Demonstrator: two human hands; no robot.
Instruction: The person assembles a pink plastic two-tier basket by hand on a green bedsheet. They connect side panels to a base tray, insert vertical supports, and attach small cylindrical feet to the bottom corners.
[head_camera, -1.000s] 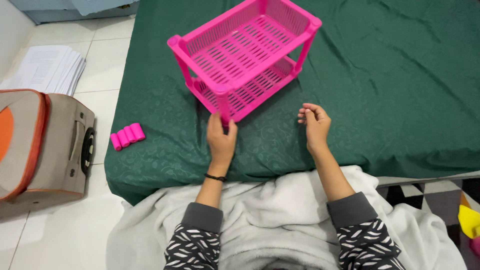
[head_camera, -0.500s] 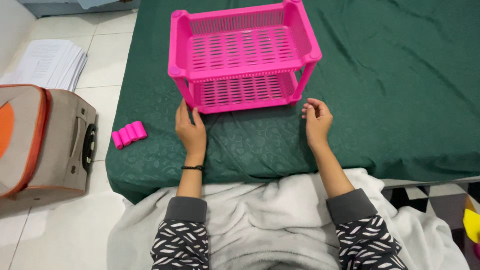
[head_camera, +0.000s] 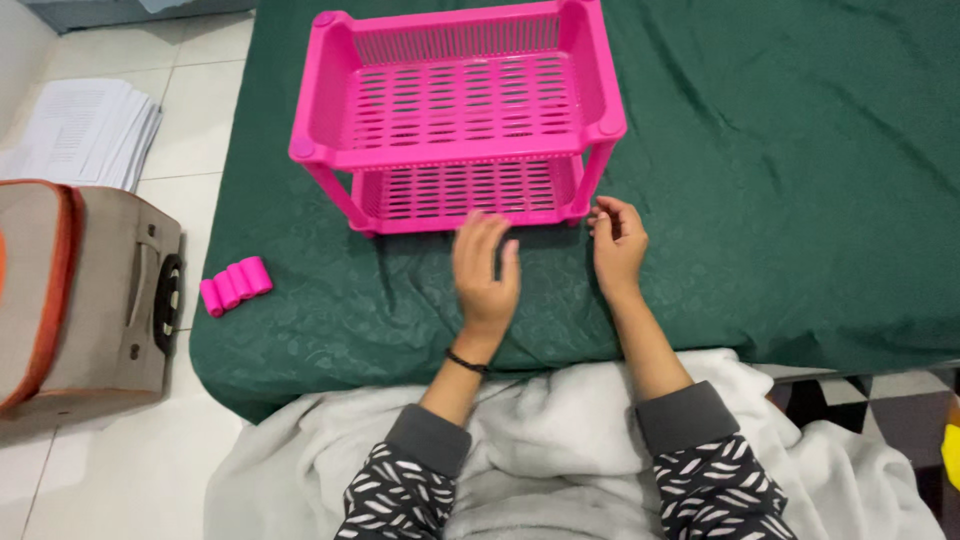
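Left hand (head_camera: 485, 272) spread flat, right hand (head_camera: 617, 243) loosely curled, both empty just below pink rack (head_camera: 460, 110); soft green bedcover (head_camera: 780, 180) could let it tip.

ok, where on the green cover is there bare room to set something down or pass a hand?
Bare: the wide stretch of green cover right of the pink rack, and the strip between the pink tubes and the left hand. Crowded: the rack's front edge, where the left hand and right hand sit close together.

Pink slatted rack (head_camera: 460, 95), embossed green cloth (head_camera: 780, 180)
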